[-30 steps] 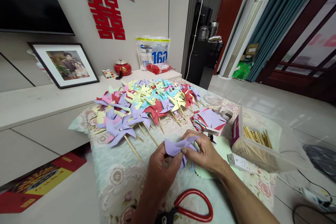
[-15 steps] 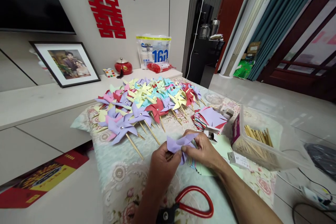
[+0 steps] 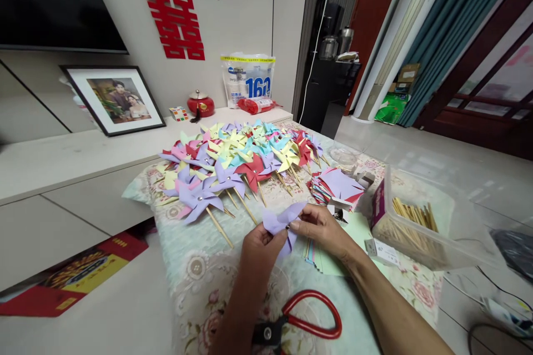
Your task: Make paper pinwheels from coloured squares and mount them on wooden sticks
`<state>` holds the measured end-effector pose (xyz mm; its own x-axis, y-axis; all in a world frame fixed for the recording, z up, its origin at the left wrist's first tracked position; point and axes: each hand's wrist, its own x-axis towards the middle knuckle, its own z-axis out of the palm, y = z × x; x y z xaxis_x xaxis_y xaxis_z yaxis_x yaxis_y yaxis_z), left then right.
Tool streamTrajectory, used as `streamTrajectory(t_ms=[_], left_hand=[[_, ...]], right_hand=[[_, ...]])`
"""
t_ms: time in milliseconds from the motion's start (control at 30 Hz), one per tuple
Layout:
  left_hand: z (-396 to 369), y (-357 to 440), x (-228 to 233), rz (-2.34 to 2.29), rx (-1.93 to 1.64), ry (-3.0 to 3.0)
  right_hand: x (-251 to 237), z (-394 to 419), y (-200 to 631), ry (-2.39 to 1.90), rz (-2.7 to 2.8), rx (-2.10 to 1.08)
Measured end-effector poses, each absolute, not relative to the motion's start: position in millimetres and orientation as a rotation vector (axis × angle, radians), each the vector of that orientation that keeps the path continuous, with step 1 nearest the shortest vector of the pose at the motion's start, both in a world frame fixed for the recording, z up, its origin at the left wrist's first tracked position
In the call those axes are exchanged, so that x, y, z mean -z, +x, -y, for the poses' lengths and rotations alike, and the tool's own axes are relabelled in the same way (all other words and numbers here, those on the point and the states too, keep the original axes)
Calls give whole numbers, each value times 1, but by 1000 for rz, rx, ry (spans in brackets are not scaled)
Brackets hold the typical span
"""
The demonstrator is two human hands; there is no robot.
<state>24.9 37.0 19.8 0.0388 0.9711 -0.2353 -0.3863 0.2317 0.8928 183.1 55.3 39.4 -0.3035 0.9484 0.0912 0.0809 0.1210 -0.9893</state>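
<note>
A folded purple paper pinwheel [image 3: 282,222] is pinched between both my hands above a floral cloth. My left hand [image 3: 259,252] grips it from below and to the left. My right hand [image 3: 325,230] holds its right side with fingertips on the centre. Beyond them lies a heap of finished pinwheels on sticks [image 3: 237,162] in purple, yellow, blue, red and pink. A stack of cut paper squares [image 3: 337,186] sits just right of the heap.
A clear plastic box of wooden sticks [image 3: 416,222] stands at the right. Red-handled scissors [image 3: 308,319] lie near my left forearm. A framed photo [image 3: 119,100], a red pot [image 3: 200,105] and a white bag [image 3: 247,80] stand on the low cabinet behind.
Both hands with the purple pinwheel have shifted slightly up and to the right in view as the camera turned a little; the grip looks the same.
</note>
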Motion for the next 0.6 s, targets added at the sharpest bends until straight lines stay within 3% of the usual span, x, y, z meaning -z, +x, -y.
streamTrajectory(t_ms=[600], left_hand=[[-38,23,-19,-972,-1192,823]], right_hand=[[-33,-59,182,-996,1419,-1339]])
